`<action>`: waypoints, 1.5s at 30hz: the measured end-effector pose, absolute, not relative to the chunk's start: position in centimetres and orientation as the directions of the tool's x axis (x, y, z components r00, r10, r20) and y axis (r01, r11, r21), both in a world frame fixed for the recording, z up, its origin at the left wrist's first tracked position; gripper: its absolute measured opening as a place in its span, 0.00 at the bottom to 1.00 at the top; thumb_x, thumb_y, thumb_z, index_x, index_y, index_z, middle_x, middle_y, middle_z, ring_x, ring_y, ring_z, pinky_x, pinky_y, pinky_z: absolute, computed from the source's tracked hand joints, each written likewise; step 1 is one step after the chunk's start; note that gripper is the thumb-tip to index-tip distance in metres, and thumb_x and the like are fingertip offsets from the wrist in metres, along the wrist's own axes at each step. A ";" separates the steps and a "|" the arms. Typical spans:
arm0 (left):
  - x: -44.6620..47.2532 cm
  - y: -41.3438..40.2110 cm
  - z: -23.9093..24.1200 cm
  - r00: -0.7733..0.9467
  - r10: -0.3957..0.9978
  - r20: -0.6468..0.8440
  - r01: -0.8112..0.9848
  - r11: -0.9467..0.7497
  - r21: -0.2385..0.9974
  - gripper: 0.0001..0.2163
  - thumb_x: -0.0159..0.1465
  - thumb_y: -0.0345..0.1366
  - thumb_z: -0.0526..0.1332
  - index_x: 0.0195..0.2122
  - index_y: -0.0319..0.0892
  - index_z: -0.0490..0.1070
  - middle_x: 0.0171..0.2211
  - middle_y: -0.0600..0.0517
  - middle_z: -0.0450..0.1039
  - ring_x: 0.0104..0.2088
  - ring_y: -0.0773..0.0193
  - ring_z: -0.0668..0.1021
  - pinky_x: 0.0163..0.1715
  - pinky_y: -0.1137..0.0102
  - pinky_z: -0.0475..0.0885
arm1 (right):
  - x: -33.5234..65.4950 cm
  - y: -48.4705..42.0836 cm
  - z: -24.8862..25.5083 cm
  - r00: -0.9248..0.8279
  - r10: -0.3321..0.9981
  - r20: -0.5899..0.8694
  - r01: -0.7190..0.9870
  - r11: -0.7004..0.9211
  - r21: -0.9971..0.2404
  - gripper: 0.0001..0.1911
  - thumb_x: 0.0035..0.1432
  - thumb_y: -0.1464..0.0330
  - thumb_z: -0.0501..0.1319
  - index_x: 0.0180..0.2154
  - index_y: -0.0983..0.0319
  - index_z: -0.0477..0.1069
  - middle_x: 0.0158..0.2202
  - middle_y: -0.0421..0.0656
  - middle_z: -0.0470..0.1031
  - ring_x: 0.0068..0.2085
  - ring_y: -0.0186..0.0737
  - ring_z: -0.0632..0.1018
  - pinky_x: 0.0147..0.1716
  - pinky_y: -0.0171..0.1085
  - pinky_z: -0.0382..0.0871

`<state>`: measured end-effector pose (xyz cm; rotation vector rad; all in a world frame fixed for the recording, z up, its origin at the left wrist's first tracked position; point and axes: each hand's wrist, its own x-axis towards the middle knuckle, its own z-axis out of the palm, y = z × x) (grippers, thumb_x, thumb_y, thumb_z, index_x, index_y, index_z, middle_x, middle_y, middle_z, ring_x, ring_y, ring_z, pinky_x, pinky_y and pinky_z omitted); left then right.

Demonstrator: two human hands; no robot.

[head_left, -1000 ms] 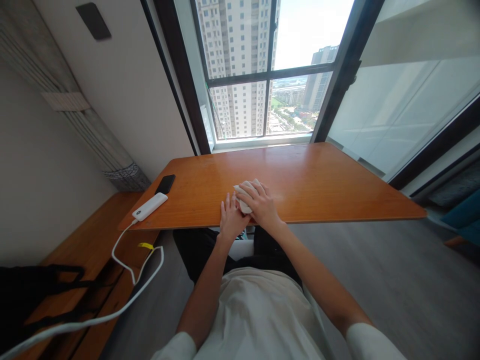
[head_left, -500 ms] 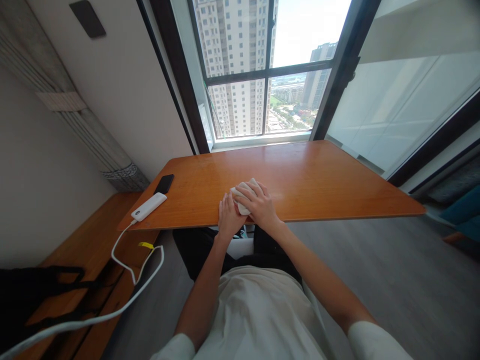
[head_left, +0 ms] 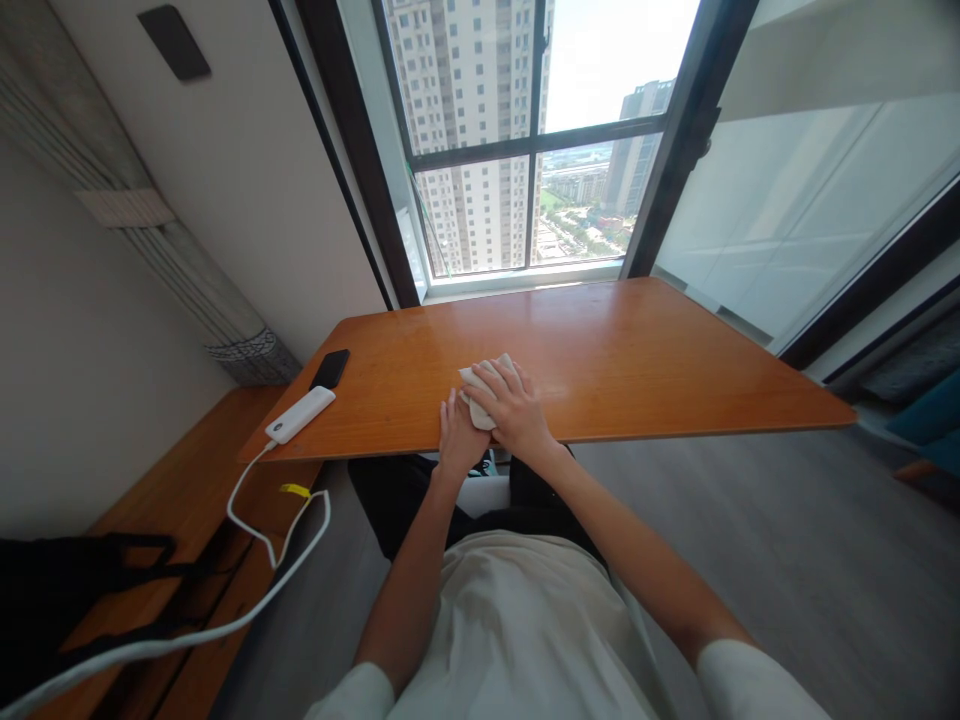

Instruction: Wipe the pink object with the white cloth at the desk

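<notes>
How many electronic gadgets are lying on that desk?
2: a black phone at the desk's far left corner, and a white power bank just nearer, its cable hanging off the edge.

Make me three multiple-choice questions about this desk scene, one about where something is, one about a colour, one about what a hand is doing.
1. Where does the phone lie?
A. at the desk's left end, beyond the power bank
B. under the right hand
C. on the window sill

2. What colour is the power bank?
A. black
B. white
C. orange

3. What is the right hand doing?
A. hanging off the desk's edge
B. lying flat on the phone
C. resting on a white cloth

Answers:
1 A: the phone sits on the desk at its left end, just past the power bank.
2 B: its case is white, like its cable.
3 C: its fingers cover the cloth, with the left hand beside it.
</notes>
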<state>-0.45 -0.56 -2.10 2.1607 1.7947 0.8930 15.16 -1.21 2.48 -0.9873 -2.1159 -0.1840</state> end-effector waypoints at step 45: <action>-2.0 0.7 -5.2 0.192 0.909 0.369 0.873 -0.330 0.358 0.33 0.67 0.39 0.67 0.75 0.49 0.67 0.76 0.44 0.71 0.82 0.40 0.63 0.83 0.41 0.59 | 12.1 -3.1 5.4 -0.592 0.632 0.501 0.740 0.672 0.027 0.37 0.61 0.73 0.69 0.71 0.62 0.71 0.79 0.62 0.65 0.79 0.72 0.62 0.78 0.81 0.36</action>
